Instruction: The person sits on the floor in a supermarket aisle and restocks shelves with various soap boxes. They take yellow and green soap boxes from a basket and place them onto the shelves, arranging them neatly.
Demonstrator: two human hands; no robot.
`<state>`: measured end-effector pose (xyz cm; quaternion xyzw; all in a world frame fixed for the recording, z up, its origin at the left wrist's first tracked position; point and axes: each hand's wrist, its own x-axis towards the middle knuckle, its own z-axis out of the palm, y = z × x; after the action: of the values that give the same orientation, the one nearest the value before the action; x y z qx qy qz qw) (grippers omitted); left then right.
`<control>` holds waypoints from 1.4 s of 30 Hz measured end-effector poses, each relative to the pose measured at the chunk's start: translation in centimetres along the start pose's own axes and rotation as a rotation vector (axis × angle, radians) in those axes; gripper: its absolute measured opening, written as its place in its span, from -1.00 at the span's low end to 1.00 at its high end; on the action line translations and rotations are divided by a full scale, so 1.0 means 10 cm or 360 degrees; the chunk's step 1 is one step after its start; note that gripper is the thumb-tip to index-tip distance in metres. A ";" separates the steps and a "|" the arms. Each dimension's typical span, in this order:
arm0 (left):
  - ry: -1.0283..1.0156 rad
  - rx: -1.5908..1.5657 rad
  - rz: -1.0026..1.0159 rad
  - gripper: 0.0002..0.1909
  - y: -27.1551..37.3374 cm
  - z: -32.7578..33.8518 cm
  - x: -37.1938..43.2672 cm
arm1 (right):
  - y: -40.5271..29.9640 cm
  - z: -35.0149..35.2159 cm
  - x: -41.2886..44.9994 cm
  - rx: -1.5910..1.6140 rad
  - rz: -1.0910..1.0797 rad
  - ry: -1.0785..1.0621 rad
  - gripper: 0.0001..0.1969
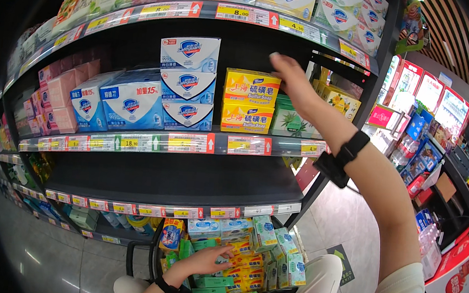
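Note:
My right hand (292, 78) reaches to the middle shelf with its fingers extended. It is at the upper right corner of a stack of two yellow sulfur soap packs (250, 87), and no object shows in it. Whether the fingertips touch the top pack is unclear. Just below that hand stand green soap boxes (289, 115), partly hidden by my forearm. My left hand (208, 259) is low, over a black basket (153, 256) filled with soap. Its fingers are apart, near yellow sulfur soap packs (249, 269) and green boxes (211, 292), and nothing is seen in its grasp.
White-and-blue Safeguard soap boxes (187, 86) stand left of the yellow stack. Yellow flowered boxes (341, 99) sit at the shelf's right end. A shelf edge (120, 207) with price tags runs above the basket. Drinks and a red-fronted counter (457, 275) are at right.

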<state>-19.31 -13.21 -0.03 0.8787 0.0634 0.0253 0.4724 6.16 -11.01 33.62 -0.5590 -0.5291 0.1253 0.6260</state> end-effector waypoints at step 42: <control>-0.0054 -0.0022 0.0000 -0.39 0.10 0.03 0.01 | -0.36 0.26 -0.18 0.0939 0.0905 -0.0082 -0.38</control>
<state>-19.06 -13.98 0.65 0.8758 0.0551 0.0109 0.4794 1.75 -12.17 35.19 -0.4763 -0.3104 0.4537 0.6863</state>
